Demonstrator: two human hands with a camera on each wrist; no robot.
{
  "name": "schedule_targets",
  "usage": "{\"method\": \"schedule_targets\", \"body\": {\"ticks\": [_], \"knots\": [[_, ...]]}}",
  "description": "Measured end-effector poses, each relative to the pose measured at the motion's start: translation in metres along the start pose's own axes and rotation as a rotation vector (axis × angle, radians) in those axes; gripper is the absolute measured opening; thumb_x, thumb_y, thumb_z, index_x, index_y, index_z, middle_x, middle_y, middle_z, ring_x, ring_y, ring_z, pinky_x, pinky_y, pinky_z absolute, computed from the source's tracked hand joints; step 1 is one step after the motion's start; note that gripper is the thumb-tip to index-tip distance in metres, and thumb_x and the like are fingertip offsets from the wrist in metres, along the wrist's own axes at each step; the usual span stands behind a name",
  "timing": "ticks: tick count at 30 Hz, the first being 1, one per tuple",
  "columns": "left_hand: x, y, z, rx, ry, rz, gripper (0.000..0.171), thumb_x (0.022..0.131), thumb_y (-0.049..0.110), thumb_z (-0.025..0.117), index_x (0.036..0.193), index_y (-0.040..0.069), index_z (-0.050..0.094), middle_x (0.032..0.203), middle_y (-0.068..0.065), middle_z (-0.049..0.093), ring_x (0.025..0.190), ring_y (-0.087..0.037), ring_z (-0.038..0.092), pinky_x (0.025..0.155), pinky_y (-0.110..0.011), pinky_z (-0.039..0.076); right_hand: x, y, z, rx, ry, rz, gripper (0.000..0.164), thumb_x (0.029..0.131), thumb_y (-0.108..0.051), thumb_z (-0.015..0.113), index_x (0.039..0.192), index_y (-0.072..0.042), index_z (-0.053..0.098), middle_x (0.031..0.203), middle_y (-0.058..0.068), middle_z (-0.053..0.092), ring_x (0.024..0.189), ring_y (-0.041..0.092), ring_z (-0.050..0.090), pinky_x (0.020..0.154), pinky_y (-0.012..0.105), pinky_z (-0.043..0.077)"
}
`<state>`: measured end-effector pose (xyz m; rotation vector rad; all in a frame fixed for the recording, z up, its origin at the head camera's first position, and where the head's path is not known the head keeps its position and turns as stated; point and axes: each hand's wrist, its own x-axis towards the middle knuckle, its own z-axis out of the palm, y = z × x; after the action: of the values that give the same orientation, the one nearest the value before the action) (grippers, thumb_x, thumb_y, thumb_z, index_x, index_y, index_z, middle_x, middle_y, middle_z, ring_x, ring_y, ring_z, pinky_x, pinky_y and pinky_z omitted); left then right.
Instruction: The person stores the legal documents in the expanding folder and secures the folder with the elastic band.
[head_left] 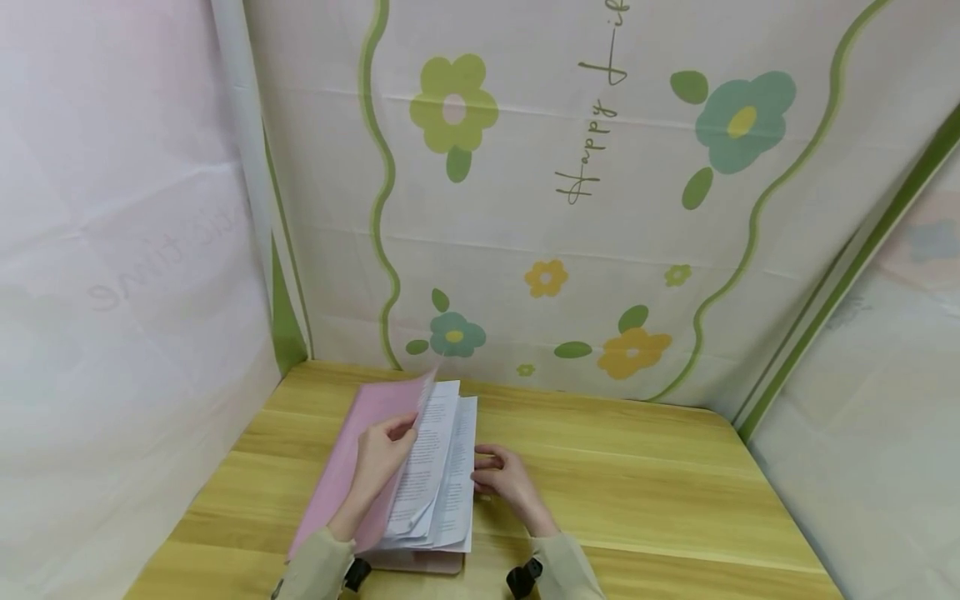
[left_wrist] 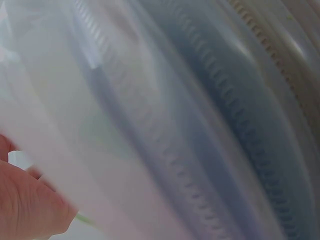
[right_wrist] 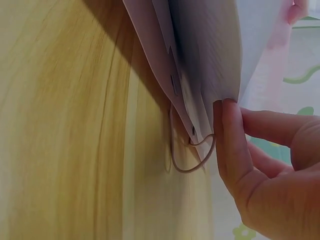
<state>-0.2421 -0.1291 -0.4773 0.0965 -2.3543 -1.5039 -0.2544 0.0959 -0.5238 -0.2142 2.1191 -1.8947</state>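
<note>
A pink folder [head_left: 390, 398] lies on the table with its front cover raised and printed sheets of paper [head_left: 422, 454] showing inside. My left hand [head_left: 385, 454] pinches the raised cover near its right edge. Translucent sleeves [left_wrist: 165, 115] with ridged seams fill the left wrist view, slightly blurred, with the left hand's fingers [left_wrist: 30, 195] at lower left. On the right side, my right hand [head_left: 506, 479] has its fingertips at the sheets' outer edge. Close up, its bent fingers [right_wrist: 235, 135] and thumb pinch the paper's edge [right_wrist: 230, 75]. A thin elastic loop [right_wrist: 187, 170] hangs off the back cover.
A wood-grain table [head_left: 637, 492] extends under the folder. Behind it hangs a fabric curtain [head_left: 510, 208] with printed flowers, and pale fabric walls [head_left: 120, 333] stand on both sides. Small black devices [head_left: 525, 575] sit on the wrists at the sleeves.
</note>
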Motion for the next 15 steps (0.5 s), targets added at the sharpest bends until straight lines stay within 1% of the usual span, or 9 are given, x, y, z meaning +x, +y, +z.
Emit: {"method": "schedule_targets", "body": {"ticks": [3,8,11,15], "knots": [[0.0001,0.0003,-0.0001,0.002,0.001,0.000,0.029,0.083,0.008,0.065,0.109,0.002,0.076,0.098,-0.014,0.078,0.088,-0.022,0.074,0.071,-0.020,0.052,0.0013,0.0001,0.0016,-0.001,-0.006,0.005,0.056,0.085,0.003,0.065,0.136,0.014,0.047,0.119,0.035,0.063,0.087,0.015,0.068,0.082,0.039,0.059],[0.0022,0.0008,0.0001,0.006,0.007,0.005,0.029,0.082,0.008,0.066,0.109,0.003,0.076,0.098,-0.013,0.078,0.088,-0.022,0.074,0.072,-0.020,0.052,0.0040,0.0009,0.0042,-0.003,-0.007,-0.003,0.058,0.082,0.004,0.066,0.136,0.014,0.047,0.119,0.035,0.062,0.084,0.014,0.067,0.073,0.031,0.058],[0.0022,0.0012,-0.0005,0.004,0.007,0.009,0.029,0.082,0.008,0.066,0.109,0.003,0.076,0.098,-0.013,0.078,0.088,-0.022,0.074,0.072,-0.020,0.052,0.0048,0.0012,0.0060,-0.001,-0.003,-0.006,0.059,0.081,0.005,0.067,0.135,0.014,0.048,0.119,0.035,0.062,0.088,0.016,0.067,0.073,0.031,0.058],[0.0015,0.0005,-0.0006,0.002,0.005,0.009,0.029,0.082,0.008,0.066,0.109,0.003,0.076,0.098,-0.014,0.078,0.088,-0.021,0.074,0.072,-0.020,0.051,0.0053,0.0030,0.0091,0.007,-0.004,-0.014,0.059,0.080,0.007,0.066,0.134,0.015,0.047,0.119,0.035,0.061,0.091,0.018,0.067,0.078,0.035,0.060]]}}
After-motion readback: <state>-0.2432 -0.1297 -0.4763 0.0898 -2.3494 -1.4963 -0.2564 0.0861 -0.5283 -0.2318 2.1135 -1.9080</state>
